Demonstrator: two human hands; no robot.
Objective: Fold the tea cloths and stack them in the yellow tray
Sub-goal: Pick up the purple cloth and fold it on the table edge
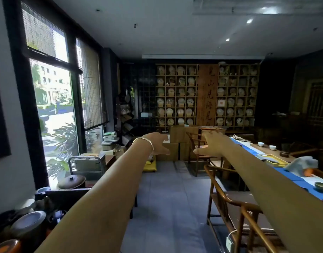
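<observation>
Both my arms stretch straight out over the floor, away from the table. My left hand [159, 143] has its fingers spread and holds nothing; a gold bangle sits on that wrist. My right hand [211, 143] is also spread and holds nothing. The yellow tray [283, 162] lies on the long table at the right, with a dark folded cloth [271, 158] inside it. A crumpled grey tea cloth [301, 163] sits on the table just this side of the tray. Both hands are well to the left of the tray and the cloths.
The long table [288, 178] has a blue and white runner, white cups [266, 145] and a green bowl [322, 186]. Wooden chairs [230, 199] stand along its near side. Pots and jars [29, 221] crowd the left below the window. Grey floor [168, 189] lies ahead.
</observation>
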